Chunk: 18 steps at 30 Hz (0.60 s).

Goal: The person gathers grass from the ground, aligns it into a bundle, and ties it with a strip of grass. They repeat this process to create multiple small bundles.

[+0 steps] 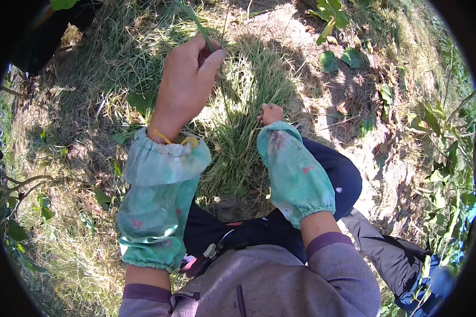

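My left hand (188,77) is raised over the grass, its thumb and fingers pinched on a long green leaf blade (200,28). A thin dark stem also shows by its fingertips. Lower and to the right, my right hand (272,114) has curled fingers at the edge of a thick heap of cut grass (238,138). Whether strands are gripped in those fingers is hidden. The heap lies before me, between my forearms, its blades partly green and partly dry. Both forearms wear green patterned sleeve covers, and a yellow band circles my left wrist.
My bent knee (339,178) in dark trousers is beside the right forearm. Leafy shoots (329,18) rise at the top right. Bare branches (27,182) reach in from the left. Dark cloth (380,245) and blue material (432,283) lie at the lower right.
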Each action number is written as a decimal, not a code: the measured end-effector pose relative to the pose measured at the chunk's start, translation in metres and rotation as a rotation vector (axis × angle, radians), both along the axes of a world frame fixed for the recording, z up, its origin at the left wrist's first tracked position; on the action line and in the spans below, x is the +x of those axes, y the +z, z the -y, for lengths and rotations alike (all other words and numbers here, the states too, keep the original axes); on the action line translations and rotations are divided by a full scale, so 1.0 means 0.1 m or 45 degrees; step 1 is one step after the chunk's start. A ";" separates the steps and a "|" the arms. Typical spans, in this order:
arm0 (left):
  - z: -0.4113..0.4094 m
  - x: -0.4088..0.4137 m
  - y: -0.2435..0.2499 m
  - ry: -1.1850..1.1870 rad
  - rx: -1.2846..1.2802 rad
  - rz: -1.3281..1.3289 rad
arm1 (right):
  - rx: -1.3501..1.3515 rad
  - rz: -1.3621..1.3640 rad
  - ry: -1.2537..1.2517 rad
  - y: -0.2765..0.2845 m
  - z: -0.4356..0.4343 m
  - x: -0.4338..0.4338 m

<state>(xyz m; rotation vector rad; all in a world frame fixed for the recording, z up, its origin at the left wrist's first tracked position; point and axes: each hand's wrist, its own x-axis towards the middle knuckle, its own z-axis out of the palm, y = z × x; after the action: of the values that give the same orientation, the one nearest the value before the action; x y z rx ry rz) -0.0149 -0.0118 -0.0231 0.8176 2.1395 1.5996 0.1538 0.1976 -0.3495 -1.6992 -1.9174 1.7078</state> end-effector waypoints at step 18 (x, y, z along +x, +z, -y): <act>-0.09 -0.03 0.03 0.011 0.236 0.398 | 2.041 -0.537 1.040 3.25 -0.16 -0.23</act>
<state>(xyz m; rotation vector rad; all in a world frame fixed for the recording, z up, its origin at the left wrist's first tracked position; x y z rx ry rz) -0.0182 -0.0032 -0.0202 0.5653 1.8006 1.8150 0.1307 0.2138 -0.0240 0.0252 -2.4931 0.0390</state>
